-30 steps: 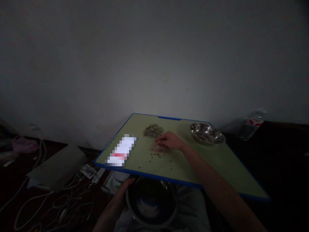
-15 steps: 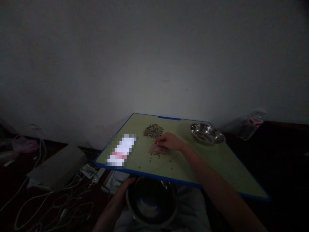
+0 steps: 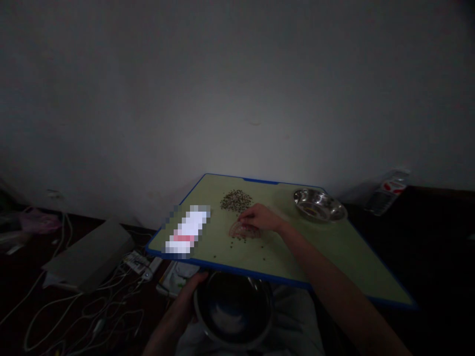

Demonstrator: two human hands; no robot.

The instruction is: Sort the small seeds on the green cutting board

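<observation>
My right hand [image 3: 261, 217] rests on the green board [image 3: 326, 247], fingers curled over a small clear dish [image 3: 240, 230]. Loose seeds lie scattered round the dish, and a heap of seeds [image 3: 236, 200] sits just beyond it. My left hand [image 3: 187, 296] grips the rim of a steel bowl [image 3: 233, 309] held below the board's near edge, over my lap. Light is dim, so fine detail is lost.
A second steel bowl [image 3: 319, 204] stands at the board's far right. A blurred white packet [image 3: 187, 230] lies on its left side. Cables [image 3: 85, 311] and a grey box [image 3: 87, 257] cover the floor to the left. A plastic bottle [image 3: 386, 192] lies far right by the wall.
My right hand and the small dish have shifted very slightly on the board. The left hand and its bowl have stayed put.
</observation>
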